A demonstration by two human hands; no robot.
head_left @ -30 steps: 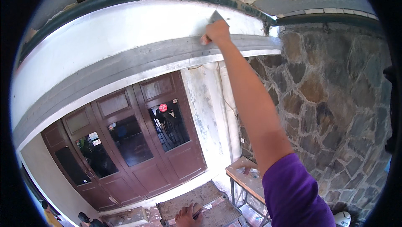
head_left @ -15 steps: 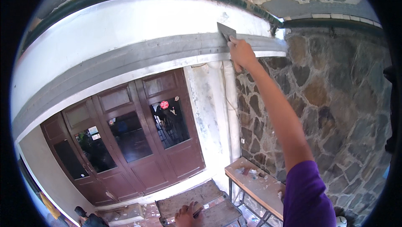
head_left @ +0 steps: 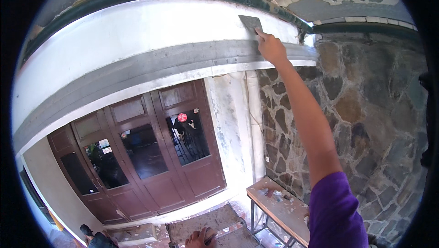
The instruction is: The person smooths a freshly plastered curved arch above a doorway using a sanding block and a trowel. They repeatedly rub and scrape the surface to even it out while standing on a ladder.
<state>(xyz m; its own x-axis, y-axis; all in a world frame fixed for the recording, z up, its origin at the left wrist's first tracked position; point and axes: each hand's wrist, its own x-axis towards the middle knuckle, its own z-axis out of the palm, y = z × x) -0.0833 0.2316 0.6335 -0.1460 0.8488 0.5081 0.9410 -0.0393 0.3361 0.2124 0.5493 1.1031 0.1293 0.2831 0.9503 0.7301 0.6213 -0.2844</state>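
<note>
Our putty knife [head_left: 250,23] now lies flat on the white band above the grey moulding [head_left: 151,67], higher and further right than a second ago; our right hand [head_left: 270,47] pinches its handle, forefinger extended; our left hand [head_left: 200,238] rests low, its fingers unclear.

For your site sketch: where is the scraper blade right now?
In the head view, upper centre-right: the scraper blade lies against the white wall band, held by the right hand, just above the grey moulding.
</note>
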